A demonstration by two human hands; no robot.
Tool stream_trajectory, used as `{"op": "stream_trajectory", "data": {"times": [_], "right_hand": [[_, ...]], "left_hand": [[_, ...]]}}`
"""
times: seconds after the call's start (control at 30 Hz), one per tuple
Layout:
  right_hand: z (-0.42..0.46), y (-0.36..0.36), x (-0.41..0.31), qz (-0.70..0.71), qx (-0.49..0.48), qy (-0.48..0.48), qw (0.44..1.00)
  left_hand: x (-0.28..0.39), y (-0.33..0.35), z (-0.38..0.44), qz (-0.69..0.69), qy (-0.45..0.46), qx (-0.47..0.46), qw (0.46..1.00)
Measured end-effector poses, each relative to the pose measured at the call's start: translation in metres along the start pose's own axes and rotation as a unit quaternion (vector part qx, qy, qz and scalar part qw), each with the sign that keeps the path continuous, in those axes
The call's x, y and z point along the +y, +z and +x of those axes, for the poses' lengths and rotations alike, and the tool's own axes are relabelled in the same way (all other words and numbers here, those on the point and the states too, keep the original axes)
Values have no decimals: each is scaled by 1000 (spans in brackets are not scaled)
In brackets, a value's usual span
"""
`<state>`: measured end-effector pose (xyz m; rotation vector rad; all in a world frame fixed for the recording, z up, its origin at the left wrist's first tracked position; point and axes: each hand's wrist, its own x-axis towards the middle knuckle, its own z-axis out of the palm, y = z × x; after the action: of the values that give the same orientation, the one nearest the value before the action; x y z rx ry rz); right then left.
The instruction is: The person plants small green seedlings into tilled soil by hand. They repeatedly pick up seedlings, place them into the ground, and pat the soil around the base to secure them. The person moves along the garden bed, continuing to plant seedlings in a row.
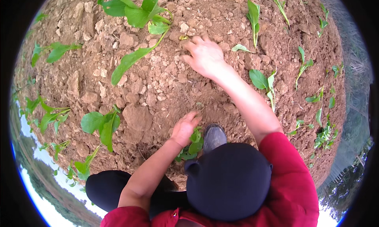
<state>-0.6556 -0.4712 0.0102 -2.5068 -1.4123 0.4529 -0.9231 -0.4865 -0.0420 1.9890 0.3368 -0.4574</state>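
Observation:
My right hand (205,56) reaches down to the crumbly brown soil (168,78), fingers spread, with nothing visible in it. A small yellowed leaf (183,37) lies by its fingertips. To its left, a large leafy green seedling (139,13) leans over the clods, one long leaf (130,64) trailing down. Closer to my body, my left hand (186,127) hangs low over the ground beside a boot (213,136). A small pale sprig (200,105) is just past its fingers; whether they touch it is unclear. Green leaves (194,144) show partly hidden between that hand and the boot.
Broad-leaved seedlings (103,123) lie or lean on the soil at left, with more seedlings (254,22) on the right. A big clod (137,117) sits left of my left hand. My dark-clad knees (229,179) block part of the near ground. Greyish netting (352,87) borders the right edge.

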Motion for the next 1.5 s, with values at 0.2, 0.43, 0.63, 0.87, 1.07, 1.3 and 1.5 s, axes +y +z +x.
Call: {"op": "stream_trajectory", "data": {"times": [0.2, 0.43, 0.63, 0.87, 1.07, 1.3, 1.5], "right_hand": [[-9, 24, -20, -51, -11, -9, 999], [-66, 35, -31, -37, -82, 21, 996], [-143, -2, -20, 131, -23, 84, 988], [-194, 48, -24, 235, -129, -232, 935], [-128, 108, -117, 339, -324, -183, 864], [-147, 127, -91, 214, -354, -234, 880], [-151, 125, -41, 50, -176, -435, 882]], "left_hand": [[10, -4, 8, 195, 63, 48, 978], [16, -11, 14, 188, -17, -6, 982], [13, -19, 7, 107, -79, 10, 991], [33, -63, 52, -11, -194, -155, 969], [7, -69, 72, -86, -151, -197, 965], [33, -76, 73, -163, -225, -133, 951], [37, -68, 82, -240, -214, -117, 940]]}}
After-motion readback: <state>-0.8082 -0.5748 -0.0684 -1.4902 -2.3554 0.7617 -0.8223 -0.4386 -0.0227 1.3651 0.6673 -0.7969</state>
